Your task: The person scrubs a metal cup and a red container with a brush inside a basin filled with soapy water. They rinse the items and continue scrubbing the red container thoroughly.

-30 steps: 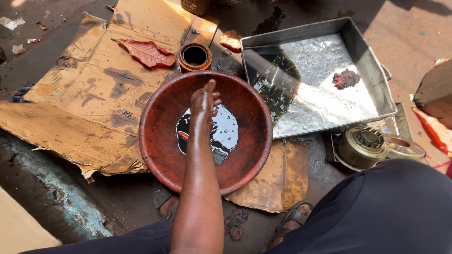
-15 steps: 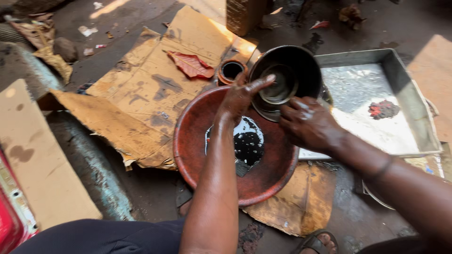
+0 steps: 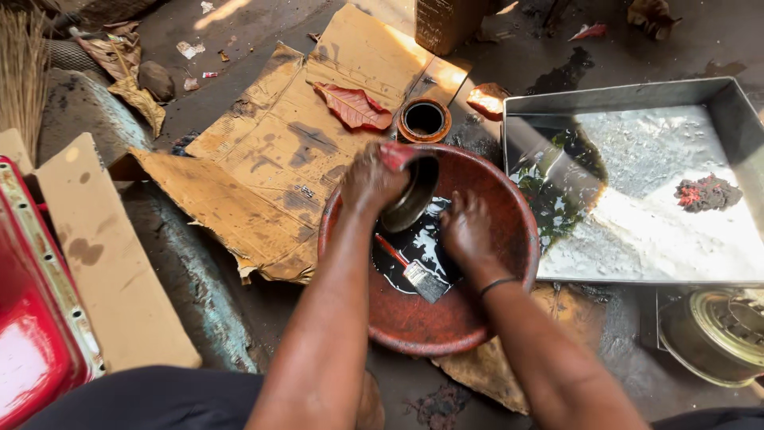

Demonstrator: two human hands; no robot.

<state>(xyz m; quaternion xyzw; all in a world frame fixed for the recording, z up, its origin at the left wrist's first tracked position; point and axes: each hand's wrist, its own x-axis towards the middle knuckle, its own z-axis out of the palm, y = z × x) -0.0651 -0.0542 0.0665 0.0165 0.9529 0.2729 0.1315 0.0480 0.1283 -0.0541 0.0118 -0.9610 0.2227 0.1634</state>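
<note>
While the person crouches over the dirty floor (image 3: 239, 48), the largest thing in view is the metal tray (image 3: 629, 99) at three o'clock, shallow and square-cornered, holding a film of liquid, dark residue near its left wall and a small clump of red-black debris (image 3: 707, 193) toward its right. Torn cardboard sheets (image 3: 294, 151) spread from ten to twelve o'clock, stained with dark patches, and a dry red leaf (image 3: 354, 107) lies on them. A red panel (image 3: 32, 318) fills the eight o'clock edge, with another cardboard piece just beside it.

At the centre sits the red bowl (image 3: 414, 326), round and wide, with black liquid pooled in its bottom. The left hand (image 3: 372, 179) has its grip closed around the rim of a dark metal cup (image 3: 410, 199), holding it tilted inside the bowl at its eleven o'clock side. The right hand (image 3: 465, 231) reaches into the bowl just beside the cup, fingers curled down toward the liquid; whether they hold anything cannot be told. A small paintbrush (image 3: 414, 267) with a red handle lies in the black liquid, between the two hands.

A small rusty ring (image 3: 424, 119) stands at twelve o'clock, just beyond the bowl. A round metal part (image 3: 716, 334) rests at four o'clock.
</note>
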